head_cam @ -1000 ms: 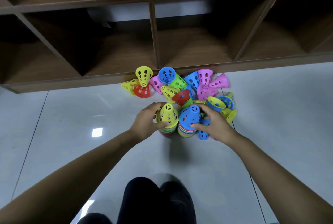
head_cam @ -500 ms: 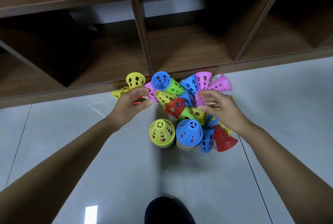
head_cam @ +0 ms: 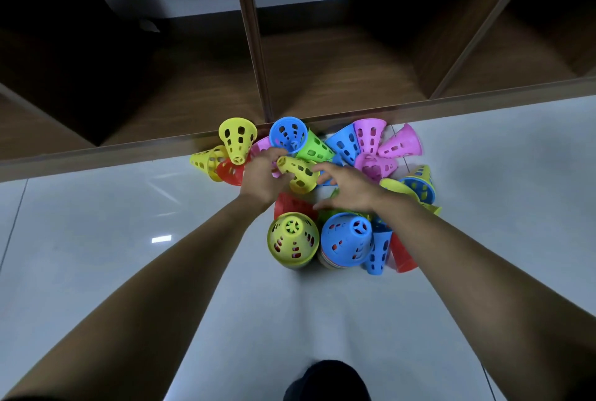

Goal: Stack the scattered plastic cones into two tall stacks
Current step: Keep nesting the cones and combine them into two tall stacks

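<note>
Two upright stacks stand on the floor side by side: one topped by a yellow cone (head_cam: pixel 292 239), one topped by a blue cone (head_cam: pixel 346 241). Behind them lies a pile of loose perforated cones in yellow, blue, green, pink and red. My left hand (head_cam: pixel 263 176) is closed around the narrow end of a yellow cone (head_cam: pixel 300 173) lying on its side in the middle of the pile. My right hand (head_cam: pixel 351 189) hovers just right of that cone with fingers spread and nothing in it; its fingertips are near the cone's wide rim.
A wooden shelf unit (head_cam: pixel 322 116) with open compartments runs along the back, and the pile touches its bottom edge. A loose blue cone (head_cam: pixel 377 254) and a red cone (head_cam: pixel 403 255) lie against the blue-topped stack. My dark-clad knee (head_cam: pixel 325 381) shows at the bottom. Grey tile floor (head_cam: pixel 113 223) surrounds it all.
Both hands have moved inward from the sides of the pile to its middle. My left hand left the red and yellow cones at the left and closed on the lying yellow cone.
</note>
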